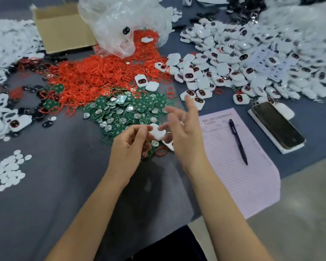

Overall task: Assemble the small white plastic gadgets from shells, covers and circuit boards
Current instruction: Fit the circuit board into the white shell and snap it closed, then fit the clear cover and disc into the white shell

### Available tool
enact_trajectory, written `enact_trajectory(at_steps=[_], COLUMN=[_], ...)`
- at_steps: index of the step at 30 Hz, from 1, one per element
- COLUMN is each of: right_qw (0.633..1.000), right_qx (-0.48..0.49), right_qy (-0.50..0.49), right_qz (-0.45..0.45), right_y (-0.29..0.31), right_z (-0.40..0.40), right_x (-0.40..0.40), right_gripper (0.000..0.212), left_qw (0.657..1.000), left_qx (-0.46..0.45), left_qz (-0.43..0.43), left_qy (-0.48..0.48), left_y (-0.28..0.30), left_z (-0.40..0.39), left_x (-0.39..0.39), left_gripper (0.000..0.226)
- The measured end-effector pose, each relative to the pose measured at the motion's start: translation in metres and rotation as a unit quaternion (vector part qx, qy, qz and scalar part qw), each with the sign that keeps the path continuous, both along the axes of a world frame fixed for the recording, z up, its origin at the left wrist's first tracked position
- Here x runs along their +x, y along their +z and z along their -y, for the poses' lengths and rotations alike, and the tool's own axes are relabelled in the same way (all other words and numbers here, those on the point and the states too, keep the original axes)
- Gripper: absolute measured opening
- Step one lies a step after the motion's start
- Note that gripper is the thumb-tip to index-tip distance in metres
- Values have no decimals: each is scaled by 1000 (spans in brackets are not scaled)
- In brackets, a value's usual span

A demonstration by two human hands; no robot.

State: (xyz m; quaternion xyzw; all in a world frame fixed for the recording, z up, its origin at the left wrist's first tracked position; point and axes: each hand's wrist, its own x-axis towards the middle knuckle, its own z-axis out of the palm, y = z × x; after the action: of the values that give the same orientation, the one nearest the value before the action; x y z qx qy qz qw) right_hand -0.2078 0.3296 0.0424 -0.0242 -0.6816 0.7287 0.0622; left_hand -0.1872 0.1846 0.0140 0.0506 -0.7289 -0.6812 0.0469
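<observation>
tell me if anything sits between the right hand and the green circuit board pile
Nothing visible does. The right hand, fingers spread, hovers at the edge of the circuit board pile; the left hand holds a white shell beside it.

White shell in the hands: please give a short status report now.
Left hand pinches white shell. Right hand open, blurred, beside it. Circuit boards heaped just behind; nothing blocks.
</observation>
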Motion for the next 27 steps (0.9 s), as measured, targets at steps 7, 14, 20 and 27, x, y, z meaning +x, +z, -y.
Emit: enact_trajectory(at_steps=[7,14,20,27], right_qw=[965,939,883,835], right_qx=[231,255,303,328], right_qy=[48,124,240,293], right_qz=[-115,-195,-267,-330], right_y=[-27,-44,-45,-46], right_z=[62,140,214,282], right_x=[27,44,57,74], right_gripper=[20,24,26,20], left_qw=[966,937,888,835], left_qx=[-237,-331,-416,-474], left_qz=[-94,-71,2,29], left_qy=[42,90,197,276], left_y=[-4,-10,-10,-19], left_z=[48,128,183,234], left_x=[17,61,122,171], left_gripper=[14,16,17,18])
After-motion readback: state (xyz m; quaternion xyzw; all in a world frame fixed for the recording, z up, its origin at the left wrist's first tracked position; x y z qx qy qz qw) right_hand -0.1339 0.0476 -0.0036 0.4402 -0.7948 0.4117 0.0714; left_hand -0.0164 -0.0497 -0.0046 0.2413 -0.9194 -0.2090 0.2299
